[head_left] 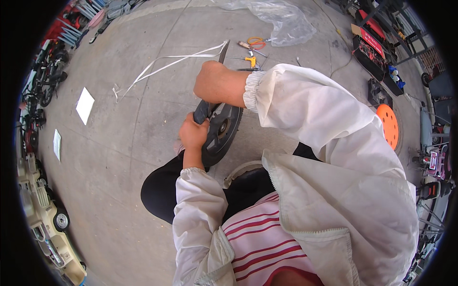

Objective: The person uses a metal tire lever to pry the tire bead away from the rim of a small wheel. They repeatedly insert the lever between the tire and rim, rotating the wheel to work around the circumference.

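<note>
A small wheel with a black tyre (234,127) stands between my knees, its hub showing. My right hand (217,85) is closed in a fist above its upper rim. Out of the far side of that fist sticks a dark flat strip (223,53), whose exact kind I cannot make out. Just below, my left hand (194,136) is wrapped round a dark grey thick piece (202,111) at the wheel's left side. Whether this piece and the strip are one thing is hidden by my right hand. A white strap (157,62) trails on the floor from near the strip's tip.
Beyond my hands lie a yellow-handled tool (250,61), orange-handled scissors (257,43) and clear plastic sheeting (291,26). An orange round stool top (388,126) and a toolbox (372,52) stand at right. White sheets (85,106) lie left; small vehicles (52,209) line the left edge.
</note>
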A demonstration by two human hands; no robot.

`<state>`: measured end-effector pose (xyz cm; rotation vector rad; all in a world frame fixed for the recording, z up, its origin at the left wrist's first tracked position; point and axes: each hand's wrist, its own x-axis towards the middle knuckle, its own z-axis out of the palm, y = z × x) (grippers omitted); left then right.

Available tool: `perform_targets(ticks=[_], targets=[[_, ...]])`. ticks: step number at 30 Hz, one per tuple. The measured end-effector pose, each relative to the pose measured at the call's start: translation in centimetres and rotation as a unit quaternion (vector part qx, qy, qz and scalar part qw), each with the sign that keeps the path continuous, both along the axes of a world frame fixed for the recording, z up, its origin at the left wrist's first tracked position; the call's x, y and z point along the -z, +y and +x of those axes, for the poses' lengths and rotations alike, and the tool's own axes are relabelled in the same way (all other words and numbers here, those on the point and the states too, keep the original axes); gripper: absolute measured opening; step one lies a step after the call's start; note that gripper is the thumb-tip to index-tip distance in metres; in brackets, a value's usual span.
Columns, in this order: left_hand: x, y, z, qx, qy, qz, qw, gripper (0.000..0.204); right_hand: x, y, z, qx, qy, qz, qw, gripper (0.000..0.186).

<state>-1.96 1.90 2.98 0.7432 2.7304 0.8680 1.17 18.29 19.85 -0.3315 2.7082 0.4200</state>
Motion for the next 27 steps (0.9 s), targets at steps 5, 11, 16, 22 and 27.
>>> perform_targets(ticks=[5, 11, 16, 22, 27], targets=[[0.0, -0.4, -0.3, -0.006, -0.005, -0.023, 1.000, 0.036, 1.0, -1.1, -1.2, -0.047, -0.007, 0.042, 0.998, 0.013], [0.5, -0.6, -0.9, -0.012, -0.034, 0.008, 0.999, 0.038, 1.2, -2.3, 0.5, -0.075, 0.029, 0.065, 0.995, 0.012], [0.5, -1.6, -1.6, -0.039, -0.067, 0.005, 0.997, 0.044, 4.5, -0.9, 5.7, 0.075, 0.084, -0.098, 0.989, 0.012], [0.4, -1.2, -1.6, -0.040, -0.070, 0.017, 0.997, 0.051, 12.5, -1.6, 12.0, 0.268, 0.240, -0.223, 0.906, 0.016], [0.3, -0.8, -1.3, -0.028, -0.059, 0.001, 0.998, 0.056, 21.7, -4.7, 15.0, 0.415, 0.229, -0.499, 0.725, 0.020]])
